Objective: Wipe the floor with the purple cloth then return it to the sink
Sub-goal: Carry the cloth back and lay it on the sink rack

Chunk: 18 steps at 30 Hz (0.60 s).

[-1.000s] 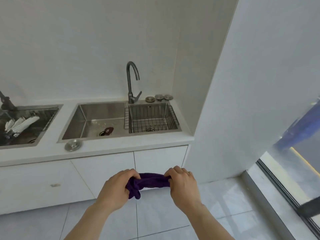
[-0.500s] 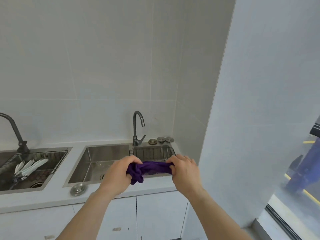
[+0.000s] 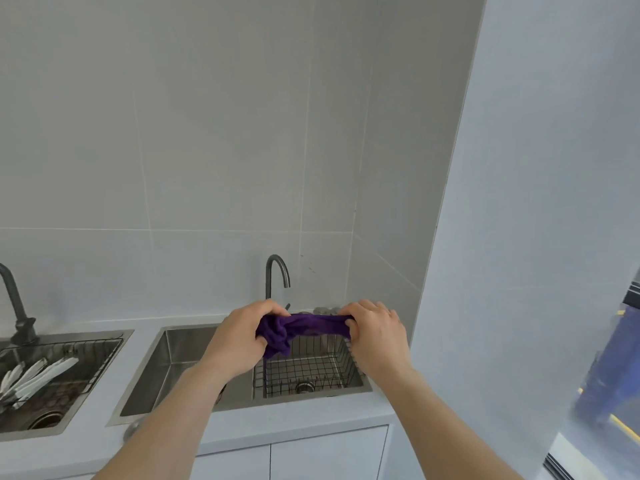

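The purple cloth (image 3: 304,328) is bunched and stretched between both my hands, held in the air above the steel sink (image 3: 173,368). My left hand (image 3: 239,341) grips its crumpled left end, from which a fold hangs down. My right hand (image 3: 375,336) grips the right end. The cloth hovers over the wire basket (image 3: 311,370) that sits in the sink's right half. A dark curved faucet (image 3: 275,273) rises behind the hands, its base hidden by them.
A second sink (image 3: 62,386) at the left holds a wire rack with white utensils (image 3: 38,374) and has its own faucet (image 3: 15,306). White countertop (image 3: 294,417) and cabinet doors lie below. A white wall (image 3: 519,237) stands close on the right, with a window beyond.
The view has risen from the floor to the counter. Both hands, still gripping the cloth, have lifted from in front of the cabinet to above the sink's wire basket.
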Tool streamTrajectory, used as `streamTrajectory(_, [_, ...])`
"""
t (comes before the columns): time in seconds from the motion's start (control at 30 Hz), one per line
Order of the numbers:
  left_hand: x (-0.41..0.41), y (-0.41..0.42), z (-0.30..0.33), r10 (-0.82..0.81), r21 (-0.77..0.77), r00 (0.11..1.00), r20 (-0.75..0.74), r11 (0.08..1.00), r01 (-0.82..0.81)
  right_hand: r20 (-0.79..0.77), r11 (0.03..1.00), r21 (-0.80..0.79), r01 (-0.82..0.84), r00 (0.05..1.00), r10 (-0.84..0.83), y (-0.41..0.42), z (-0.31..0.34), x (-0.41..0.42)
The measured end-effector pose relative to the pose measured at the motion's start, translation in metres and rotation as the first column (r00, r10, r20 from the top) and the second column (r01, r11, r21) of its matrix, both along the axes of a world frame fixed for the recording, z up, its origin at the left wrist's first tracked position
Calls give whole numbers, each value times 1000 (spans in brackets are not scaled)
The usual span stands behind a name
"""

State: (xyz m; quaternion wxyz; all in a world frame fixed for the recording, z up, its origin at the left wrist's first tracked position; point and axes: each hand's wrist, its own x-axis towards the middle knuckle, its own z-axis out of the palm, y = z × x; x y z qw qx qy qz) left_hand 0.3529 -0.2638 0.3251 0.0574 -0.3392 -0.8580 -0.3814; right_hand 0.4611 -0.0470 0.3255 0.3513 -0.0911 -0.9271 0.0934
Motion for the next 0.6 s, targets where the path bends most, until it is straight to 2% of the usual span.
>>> streamTrajectory(0.3, [-61,-5,-7,-24,5,1000,-17,1000,24,4,1000,-9,12,1000,-12,-10,-2,-48])
streamTrajectory(0.6, [-128,25,-43,-43,-32,999,15,999,43,59,999,-37,37,998,-34,20,-37,-120])
